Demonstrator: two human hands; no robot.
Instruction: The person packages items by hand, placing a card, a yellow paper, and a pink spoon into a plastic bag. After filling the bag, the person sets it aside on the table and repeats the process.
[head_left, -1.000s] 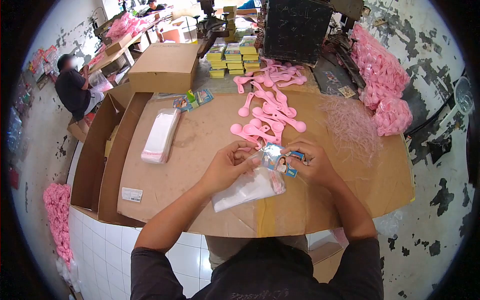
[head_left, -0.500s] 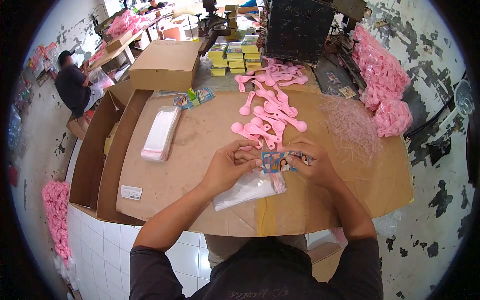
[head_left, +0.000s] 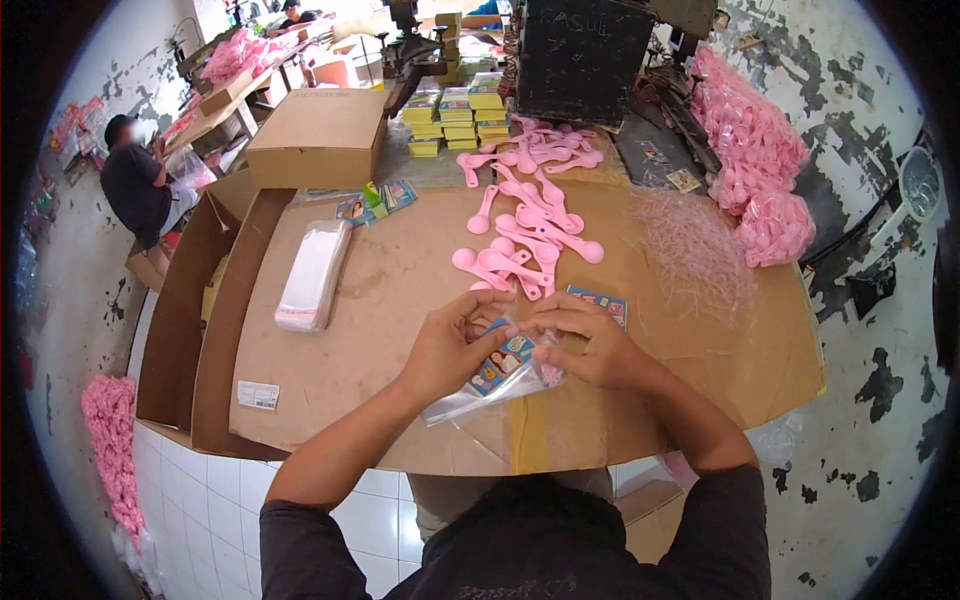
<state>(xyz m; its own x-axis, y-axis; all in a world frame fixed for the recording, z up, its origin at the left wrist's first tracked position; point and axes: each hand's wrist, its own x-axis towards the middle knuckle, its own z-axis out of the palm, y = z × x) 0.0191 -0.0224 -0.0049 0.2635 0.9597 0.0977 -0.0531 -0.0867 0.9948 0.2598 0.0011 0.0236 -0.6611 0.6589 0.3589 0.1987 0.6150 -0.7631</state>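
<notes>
A blue printed card (head_left: pixel 503 368) with small pictures lies at a slant at the clear plastic bag (head_left: pixel 455 408), over the front of the cardboard-covered table. My left hand (head_left: pixel 452 345) is closed, thumb and fingers pinching at the upper edge of the bag beside the card. My right hand (head_left: pixel 592 342) is closed too, fingertips together at the bag's right end, close to the left thumb. Behind the right fingers another blue printed card (head_left: pixel 612 303) shows in part. Just beyond both hands, pink plastic measuring spoons (head_left: pixel 540 228) are heaped in a loose line.
A stack of clear bags (head_left: pixel 312 275) lies left, near a green-capped item (head_left: pixel 375 200) on more cards. A closed carton (head_left: pixel 318 140), piled cards (head_left: pixel 457 118) and a black box (head_left: pixel 580 65) stand behind. Pink strands (head_left: pixel 695 250) lie right. A person (head_left: pixel 140 185) sits at far left.
The card has moved from between my hands down and left, and now lies slanted at the bag. My right hand has shifted left toward my left hand, uncovering the other card.
</notes>
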